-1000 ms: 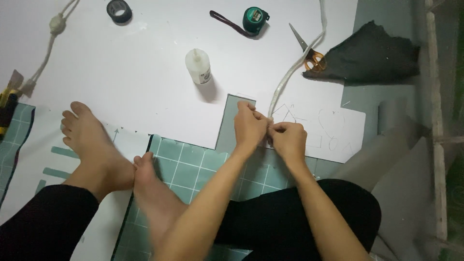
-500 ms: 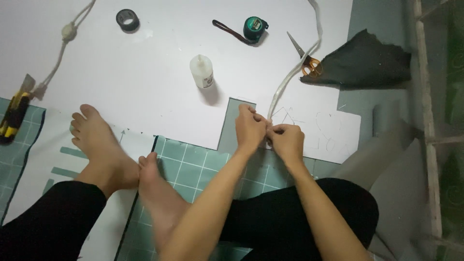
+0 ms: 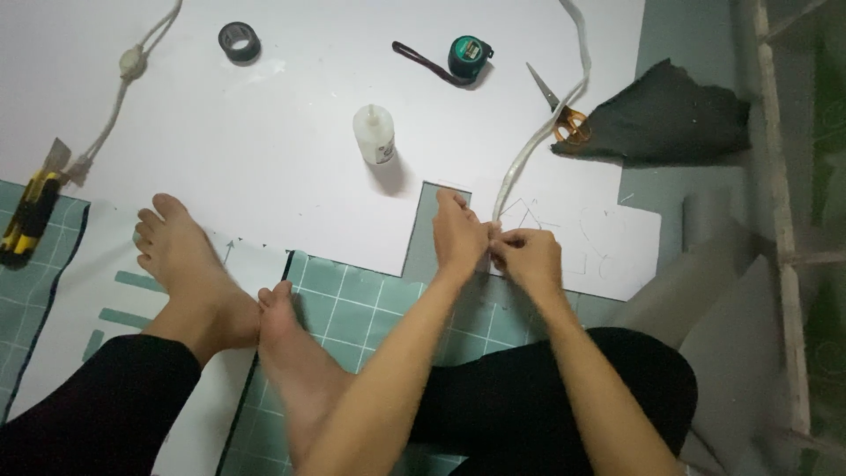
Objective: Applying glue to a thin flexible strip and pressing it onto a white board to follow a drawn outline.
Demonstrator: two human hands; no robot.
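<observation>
Seemingly seated on the floor, the person meets both hands at the near end of a white rope (image 3: 529, 159), which lies on a white foam board (image 3: 264, 159) and runs far and right past orange-handled scissors (image 3: 564, 119). The left hand (image 3: 458, 234) and right hand (image 3: 527, 257) each pinch the rope end, fingers pressed together. Farther off sit a glue bottle (image 3: 374, 134), a green tape measure (image 3: 467, 55) and a tape roll (image 3: 239, 41). A green cutting mat (image 3: 370, 304) lies under the bare feet.

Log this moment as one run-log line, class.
left hand: pinching white rope end | right hand: pinching same end | nearby: scissors, glue bottle, white board
</observation>
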